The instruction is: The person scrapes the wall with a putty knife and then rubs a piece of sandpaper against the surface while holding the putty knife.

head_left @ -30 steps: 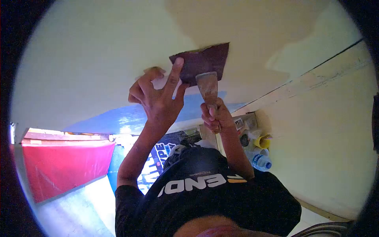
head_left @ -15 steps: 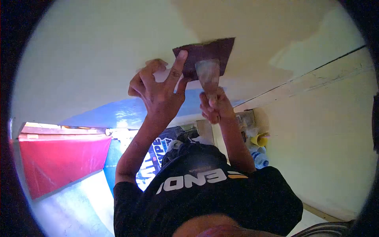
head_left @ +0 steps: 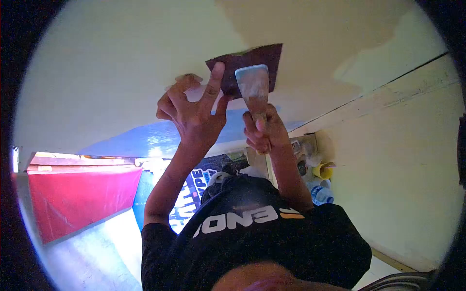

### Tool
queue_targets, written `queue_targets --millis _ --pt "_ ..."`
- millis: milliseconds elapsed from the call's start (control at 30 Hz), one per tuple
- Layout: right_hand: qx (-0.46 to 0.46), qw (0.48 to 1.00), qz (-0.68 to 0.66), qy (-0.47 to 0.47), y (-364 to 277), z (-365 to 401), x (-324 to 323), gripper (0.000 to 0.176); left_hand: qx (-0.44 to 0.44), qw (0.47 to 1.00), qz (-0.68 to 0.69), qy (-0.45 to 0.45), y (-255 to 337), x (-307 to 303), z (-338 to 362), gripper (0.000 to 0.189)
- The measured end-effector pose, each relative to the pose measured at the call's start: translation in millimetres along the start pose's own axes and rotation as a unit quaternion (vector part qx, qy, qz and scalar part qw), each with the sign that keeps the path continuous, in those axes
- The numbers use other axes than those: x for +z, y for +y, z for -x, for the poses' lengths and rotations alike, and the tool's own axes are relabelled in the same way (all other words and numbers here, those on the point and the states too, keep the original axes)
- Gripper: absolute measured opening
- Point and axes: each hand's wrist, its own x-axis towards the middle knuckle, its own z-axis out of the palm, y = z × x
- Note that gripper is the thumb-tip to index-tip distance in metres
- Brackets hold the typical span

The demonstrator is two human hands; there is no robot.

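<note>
Sandpaper sheet (head_left: 242, 57): dark reddish-brown, coarse and matt, roughly four-sided with an uneven top edge, lying flat against the wall (head_left: 111, 72) above both hands. Left hand (head_left: 194, 114): one long finger stretched up across the sheet's left part, thumb at its lower edge, the other fingers curled loosely; whether the sheet is pinched or only pressed cannot be told. Putty knife (head_left: 252, 87): flat metal blade widening toward a square tip, dull and smeared pale, standing upright in front of the sheet and covering part of its middle. Right hand (head_left: 262, 133): fist clamped around the knife's handle, which is hidden inside the grip. The two hands sit just beside each other, not touching.

Wall surface: smooth pale cream, with a darker tan patch (head_left: 315, 29) of irregular outline at upper right. Black shirt (head_left: 272, 242) with white lettering, cut off at the lower edge. Red sheet (head_left: 77, 199), yellow cup (head_left: 323, 172) and water bottle (head_left: 321, 194) below, small and partly blocked by the right forearm
</note>
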Motion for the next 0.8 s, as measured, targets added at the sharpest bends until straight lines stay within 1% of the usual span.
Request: queue_targets --millis 67,100,167,233,300,400,500,600,700,800 --pt "-0.010 0.999 -0.022 -0.047 1 -8 -6 0.024 0.000 1.000 0.000 -0.009 0 -1 -1 0.086" --pt "0.005 1.000 -0.001 -0.006 5 -4 -11 0.023 0.001 1.000 0.001 -0.014 0 -2 1 0.086" --pt "0.043 0.996 0.044 0.071 18 10 -21 0.036 0.003 1.000 -0.001 -0.006 -3 0 -2 0.085" --pt "0.022 0.997 0.046 0.064 5 2 2 0.038 0.009 1.000 -0.005 0.002 -2 1 0 0.085" --pt "0.034 0.996 0.034 0.078 -11 -5 20 0.039 0.002 1.000 -0.006 -0.010 0 -3 1 0.085" --pt "0.017 0.997 0.063 0.045 2 -4 -4 0.040 -0.001 1.000 0.001 -0.004 1 -3 2 0.085" --pt "0.017 0.999 -0.048 -0.009 20 12 -26 0.013 -0.001 1.000 0.003 0.010 0 0 -4 0.084" --pt "0.015 1.000 0.002 0.022 -9 0 10 0.016 -0.002 1.000 0.000 -0.006 3 -3 -1 0.082" --pt "0.050 0.993 0.095 0.046 -7 -2 1 0.044 0.007 1.000 -0.003 -0.001 2 -1 -2 0.082" --pt "0.027 1.000 -0.009 -0.008 12 9 -15 0.020 0.007 1.000 -0.007 0.003 0 -1 -3 0.084"
